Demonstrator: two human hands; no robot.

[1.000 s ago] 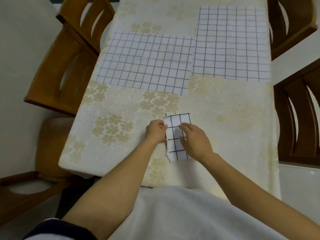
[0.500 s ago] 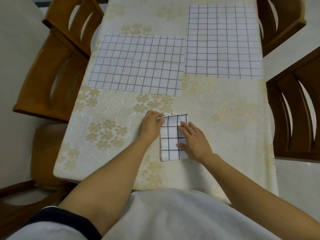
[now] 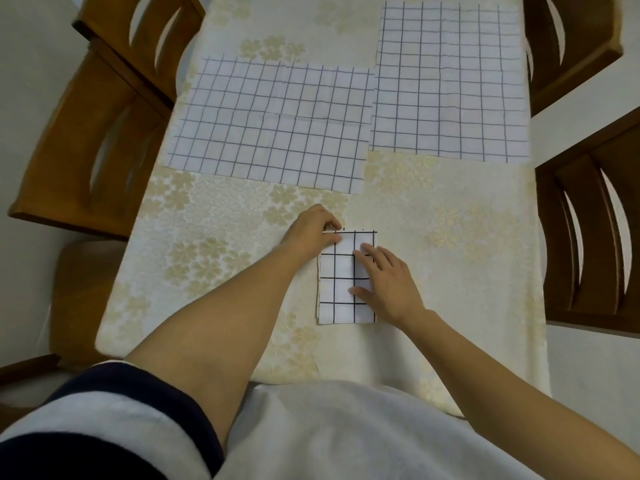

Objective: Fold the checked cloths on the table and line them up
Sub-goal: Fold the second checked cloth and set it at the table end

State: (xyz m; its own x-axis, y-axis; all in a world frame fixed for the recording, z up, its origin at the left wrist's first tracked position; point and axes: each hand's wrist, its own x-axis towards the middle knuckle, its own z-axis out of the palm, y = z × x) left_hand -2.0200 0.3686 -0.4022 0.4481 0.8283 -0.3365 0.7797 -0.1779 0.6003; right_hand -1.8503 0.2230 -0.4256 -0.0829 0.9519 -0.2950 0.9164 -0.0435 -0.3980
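Under flat right hand (image 3: 388, 289), folded cloth (image 3: 336, 293), far-left corner in pinch of left hand (image 3: 311, 234).

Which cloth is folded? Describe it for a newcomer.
Start at the cream flowered table, near edge. The folded cloth lies there, touched by the left hand and right hand. It is small and narrow, unlike the left cloth and right cloth spread flat behind.

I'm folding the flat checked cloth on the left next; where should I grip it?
Probably pinch the left flat cloth at its two near corners, coming from the person's side: it lies spread flat, its near edge is free, and its right edge runs beside the other flat cloth.
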